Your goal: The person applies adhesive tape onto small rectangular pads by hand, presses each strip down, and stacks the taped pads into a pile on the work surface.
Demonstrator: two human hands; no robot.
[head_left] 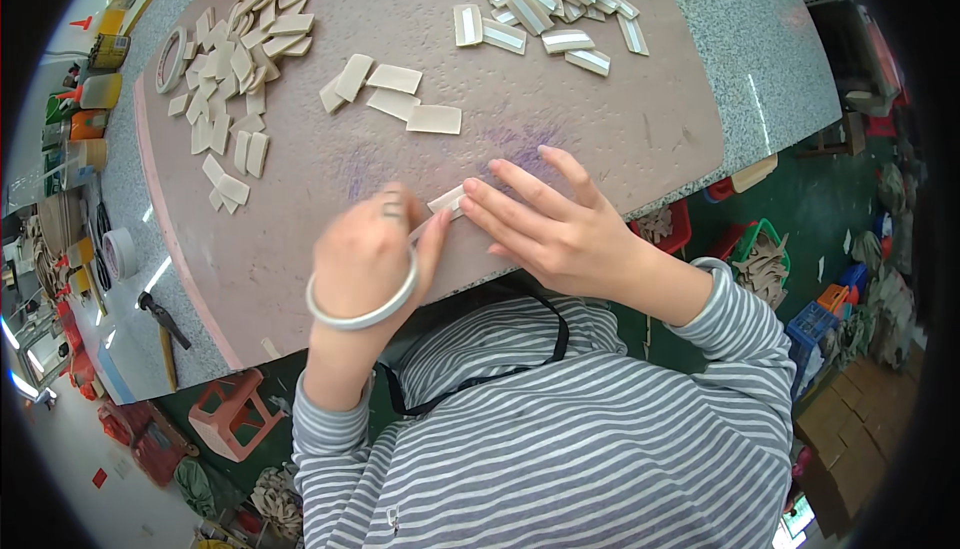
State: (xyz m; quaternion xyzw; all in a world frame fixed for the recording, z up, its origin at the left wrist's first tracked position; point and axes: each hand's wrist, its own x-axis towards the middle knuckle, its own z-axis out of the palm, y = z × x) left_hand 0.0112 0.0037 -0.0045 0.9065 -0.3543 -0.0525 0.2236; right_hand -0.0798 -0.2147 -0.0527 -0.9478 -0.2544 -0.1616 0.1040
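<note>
A small beige rectangular piece (pixel 445 203) with a pale strip along it lies near the table's front edge, between my hands. My right hand (pixel 548 217) presses its index and middle fingertips on the right end of this piece; its other fingers are spread. My left hand (pixel 368 244), with a pale bangle on the wrist, is curled closed and partly blurred by motion at the piece's left end. Something thin and whitish shows by its thumb; what it grips is unclear. Several plain beige pieces (pixel 434 119) lie just beyond the hands.
A heap of plain beige pieces (pixel 240 59) covers the mat's far left, by a tape roll (pixel 171 59). Pieces with white strips (pixel 530 7) are heaped far right. A hammer (pixel 165 321) and white roll (pixel 119 253) lie left. A pink stool (pixel 235 414) stands below.
</note>
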